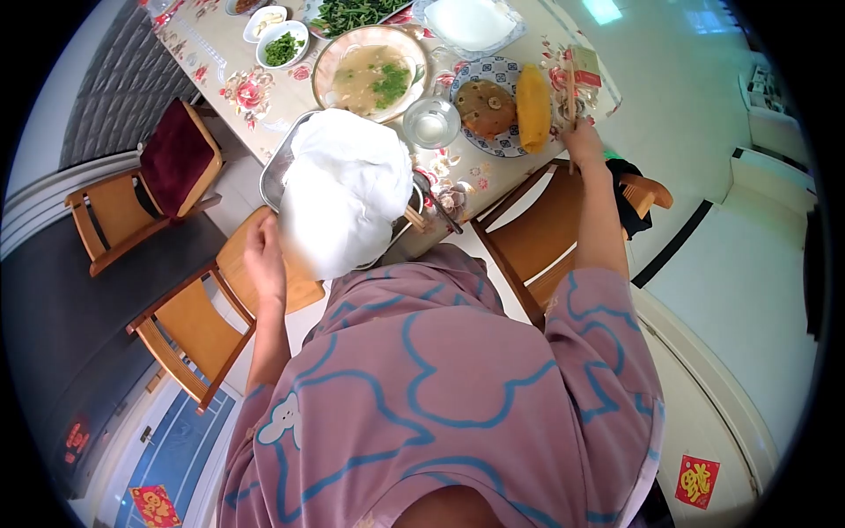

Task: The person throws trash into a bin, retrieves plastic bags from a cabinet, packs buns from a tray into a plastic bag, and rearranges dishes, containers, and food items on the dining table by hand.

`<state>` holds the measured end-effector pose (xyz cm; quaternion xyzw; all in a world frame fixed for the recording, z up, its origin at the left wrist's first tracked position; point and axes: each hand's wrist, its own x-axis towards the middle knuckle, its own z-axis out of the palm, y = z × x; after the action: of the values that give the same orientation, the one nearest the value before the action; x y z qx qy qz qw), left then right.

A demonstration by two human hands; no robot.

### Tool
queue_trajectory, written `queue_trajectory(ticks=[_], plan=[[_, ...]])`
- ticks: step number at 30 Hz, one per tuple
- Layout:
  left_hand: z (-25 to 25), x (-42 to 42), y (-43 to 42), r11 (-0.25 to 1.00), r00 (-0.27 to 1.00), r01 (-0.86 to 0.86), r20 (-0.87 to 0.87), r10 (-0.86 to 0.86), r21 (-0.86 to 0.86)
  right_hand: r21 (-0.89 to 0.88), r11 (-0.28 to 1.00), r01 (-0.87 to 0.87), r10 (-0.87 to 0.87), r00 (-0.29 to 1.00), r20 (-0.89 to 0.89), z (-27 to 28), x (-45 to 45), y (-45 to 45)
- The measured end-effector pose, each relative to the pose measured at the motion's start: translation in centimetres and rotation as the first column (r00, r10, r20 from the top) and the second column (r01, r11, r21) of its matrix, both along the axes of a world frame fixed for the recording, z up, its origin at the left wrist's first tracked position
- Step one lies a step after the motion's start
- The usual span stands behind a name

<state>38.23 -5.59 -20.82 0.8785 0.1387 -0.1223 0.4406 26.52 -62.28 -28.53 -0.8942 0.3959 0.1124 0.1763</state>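
Note:
At the table's right edge my right hand (583,145) is closed around a pair of wooden chopsticks (572,84), which point away from me. Just left of them a yellow cylindrical item (532,107) lies on a blue-patterned plate (459,81), next to a round brown food piece (486,109). My left hand (263,261) is low on the left, beside a bunched white cloth or bag (348,189). Its fingers look curled, but the tips are hidden. The white bundle covers much of a metal tray (276,172).
A glass of clear liquid (431,123) stands near a soup bowl (323,63). Behind are chopped greens (282,49), leafy vegetables (352,13) and a white-filled dish (466,25). More chopstick ends (415,217) project near my waist. Wooden chairs (189,330) flank the table (231,53).

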Motion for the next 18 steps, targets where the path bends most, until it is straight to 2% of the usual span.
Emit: queue_trajectory(ticks=[2,3,4,6,7,8,9,10,11,13,14,15,16,17,18], plan=[[1.9,0.5,-2.8,0.948,0.959,0.249,0.087,-0.270,0.201,-0.032,0.994,0.109,-0.109,0.994,-0.004,2.3,-1.0,0.3],[2.6,0.9,-4.2,0.878,0.920,0.341,0.073,-0.385,0.336,-0.122,0.985,0.120,-0.123,0.992,-0.019,3.8,-1.2,1.0],[3.2,1.1,-5.7,0.781,0.870,0.420,0.041,-0.492,0.463,-0.126,0.985,0.118,-0.121,0.993,-0.015,5.4,-1.3,2.1],[3.0,0.9,-7.8,0.672,0.714,0.509,0.173,-0.678,0.538,-0.221,0.970,0.104,-0.086,0.992,0.088,9.4,-1.2,5.6],[3.3,0.7,-9.2,0.630,0.655,0.573,0.169,-0.737,0.524,0.045,0.987,0.151,-0.156,0.981,0.117,13.4,-0.6,9.0],[2.7,0.5,-10.0,0.594,0.574,0.625,0.218,-0.789,0.507,0.309,0.934,0.181,-0.229,0.965,0.127,16.5,0.0,12.6],[2.6,0.2,-11.1,0.536,0.532,0.665,0.174,-0.829,0.520,0.241,0.970,-0.012,-0.047,0.971,0.237,16.0,-0.8,14.8],[2.5,0.1,-12.1,0.475,0.487,0.702,0.129,-0.864,0.530,0.212,0.951,-0.226,0.141,0.926,0.351,14.0,-1.4,16.6],[1.5,0.1,-12.8,0.475,0.484,0.704,0.132,-0.865,0.528,0.164,0.890,-0.426,0.314,0.832,0.458,12.0,-1.9,18.5],[-1.9,0.4,-13.6,0.355,0.459,0.637,0.034,-0.888,0.684,0.419,0.813,-0.404,0.216,0.878,0.428,10.8,-1.5,24.1],[-2.9,0.8,-13.6,0.354,0.455,0.638,0.035,-0.890,0.684,0.172,0.848,-0.501,0.361,0.784,0.506,9.9,-1.3,26.6],[-3.7,1.4,-13.4,0.329,0.445,0.657,0.003,-0.896,0.679,0.318,0.905,-0.284,0.135,0.899,0.417,7.9,-1.5,28.8],[-4.1,1.8,-13.1,0.304,0.434,0.674,-0.029,-0.900,0.673,0.318,0.905,-0.282,0.133,0.898,0.419,7.2,-1.3,29.9],[-2.9,2.1,-12.8,0.300,0.431,0.673,-0.030,-0.902,0.676,0.369,0.893,-0.257,0.117,0.925,0.360,6.7,-1.1,30.7],[-0.9,2.2,-12.5,0.435,0.517,0.691,0.026,-0.856,0.577,0.420,0.878,-0.228,0.103,0.949,0.298,6.2,-1.1,31.2]])
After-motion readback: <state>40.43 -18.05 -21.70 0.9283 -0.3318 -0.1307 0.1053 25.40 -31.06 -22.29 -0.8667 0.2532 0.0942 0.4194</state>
